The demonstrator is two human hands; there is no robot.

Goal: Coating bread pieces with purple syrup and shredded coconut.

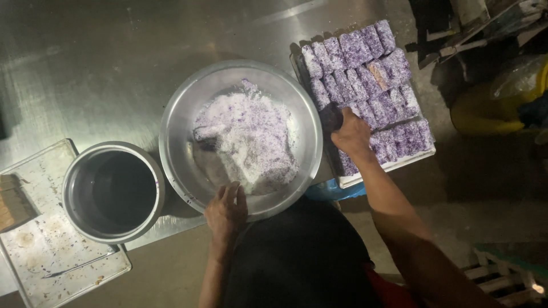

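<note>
Purple cake (pixel 333 117) in right hand (pixel 352 134) over tray (pixel 394 165); left hand (pixel 226 211) on bowl (pixel 177 114).

Purple white-flecked coated cakes (pixel 368 85), white purple-speckled shreds (pixel 251 140) in silver bowl (pixel 177 159), dark liquid (pixel 123 191), grey pot (pixel 74 217)

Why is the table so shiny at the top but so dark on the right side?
In the head view, light from above glares off the bare metal table and the big bowl's rim; the right edge past the tray of purple cakes is in shadow, so things there blur into darkness, and the pot looks black inside.
</note>
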